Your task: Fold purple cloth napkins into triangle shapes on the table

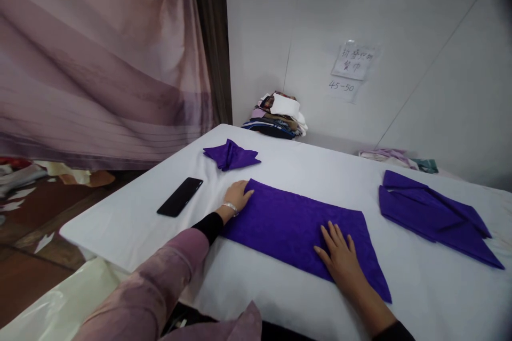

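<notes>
A purple cloth napkin [288,224] lies flat, folded into a long rectangle, on the white-covered table. At its left end, my left hand [239,195] grips the edge near the far corner, with the thumb on top and the other fingers curled and partly hidden. Toward the right part of the same napkin, my right hand [340,256] rests palm down with its fingers spread. Beyond my left hand stands a purple napkin folded into a pointed shape [231,155]. Off to the right lies more folded purple cloth [432,216] with pointed ends.
A black phone [180,197] lies left of my left hand on the white table [132,224]. Stacked clothes [276,117] sit past the far edge, by the wall. Paper signs [352,61] hang there. A pinkish curtain [100,53] drapes at the left.
</notes>
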